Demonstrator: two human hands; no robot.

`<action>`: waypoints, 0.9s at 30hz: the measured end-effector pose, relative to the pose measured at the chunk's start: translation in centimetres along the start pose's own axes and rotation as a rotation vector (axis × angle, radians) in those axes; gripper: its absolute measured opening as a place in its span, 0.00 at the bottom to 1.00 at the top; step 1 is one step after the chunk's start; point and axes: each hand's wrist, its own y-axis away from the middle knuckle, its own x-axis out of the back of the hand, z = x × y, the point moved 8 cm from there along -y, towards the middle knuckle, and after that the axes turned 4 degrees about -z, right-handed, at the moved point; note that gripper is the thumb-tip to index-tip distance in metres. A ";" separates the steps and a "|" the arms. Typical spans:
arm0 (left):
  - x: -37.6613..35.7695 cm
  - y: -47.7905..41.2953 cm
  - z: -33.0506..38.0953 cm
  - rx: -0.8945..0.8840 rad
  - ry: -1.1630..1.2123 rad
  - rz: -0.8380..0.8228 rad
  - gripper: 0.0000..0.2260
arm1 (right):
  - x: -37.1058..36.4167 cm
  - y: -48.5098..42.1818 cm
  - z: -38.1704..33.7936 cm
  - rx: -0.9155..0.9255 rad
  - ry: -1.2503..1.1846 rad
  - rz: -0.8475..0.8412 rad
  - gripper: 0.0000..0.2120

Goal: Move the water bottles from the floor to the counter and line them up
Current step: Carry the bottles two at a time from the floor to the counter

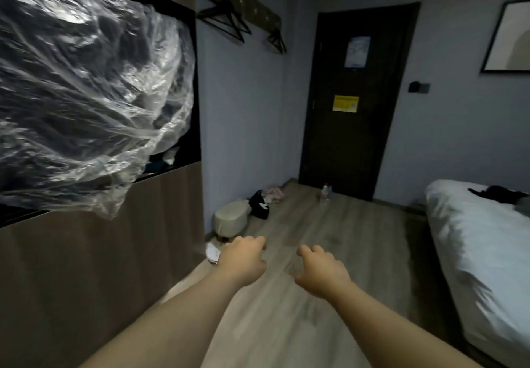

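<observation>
A small group of clear water bottles (325,192) stands on the wooden floor far ahead, just in front of the dark door. Both of my arms reach forward over the floor, well short of the bottles. My left hand (243,261) is empty with its fingers curled loosely downward. My right hand (321,270) is also empty, fingers bent and slightly apart. A dark recessed counter niche (183,149) in the wooden unit on my left is mostly hidden behind a large crumpled clear plastic bag (86,95).
A beige round stool (231,219), a black bag (259,204), pale shoes (274,192) and a white slipper (212,253) lie along the left wall. A white bed (476,241) fills the right side. Black hangers (226,20) hang on a wall rail.
</observation>
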 end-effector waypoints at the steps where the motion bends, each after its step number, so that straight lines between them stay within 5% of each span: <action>1: -0.2 -1.4 0.5 -0.018 -0.012 -0.006 0.17 | 0.3 -1.1 0.9 -0.017 0.005 0.004 0.24; 16: 2.1 -30.5 2.7 -0.188 0.001 0.001 0.16 | 7.9 -25.3 8.0 -0.158 -0.090 0.090 0.25; 27: -3.9 -51.4 13.7 -0.294 0.017 -0.118 0.16 | 10.7 -40.6 26.0 -0.312 -0.173 0.060 0.24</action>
